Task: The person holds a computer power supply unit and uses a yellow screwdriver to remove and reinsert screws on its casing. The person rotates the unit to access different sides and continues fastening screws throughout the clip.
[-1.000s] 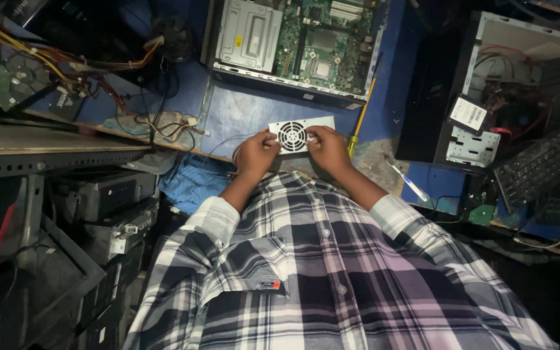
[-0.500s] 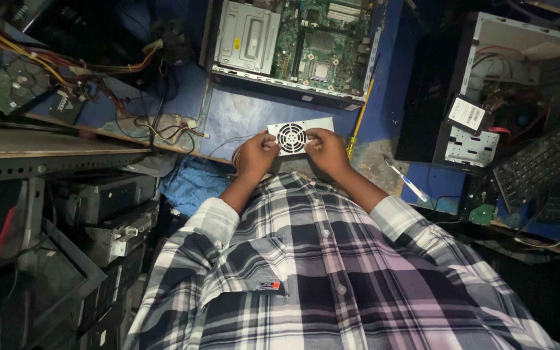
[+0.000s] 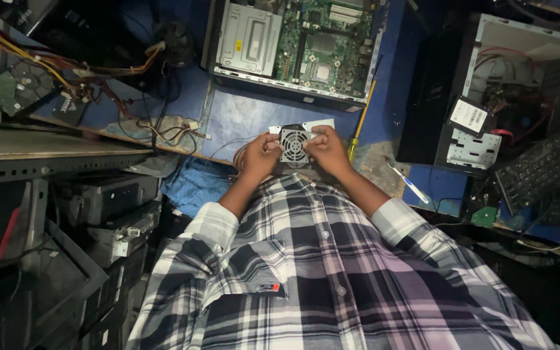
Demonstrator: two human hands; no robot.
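Nearest to the camera, the left hand [image 3: 262, 155] and the right hand [image 3: 324, 150] hold a small grey metal box with a round fan grille [image 3: 295, 140] between them, just above the near edge of the blue counter [image 3: 241, 116]; the fingers pinch its two short sides. A firm, level grip at the corners seems best here. Just to the right lies a yellow-handled screwdriver [image 3: 360, 120]. Farther away, the open computer case with a green board [image 3: 296, 45] leaves little free room.
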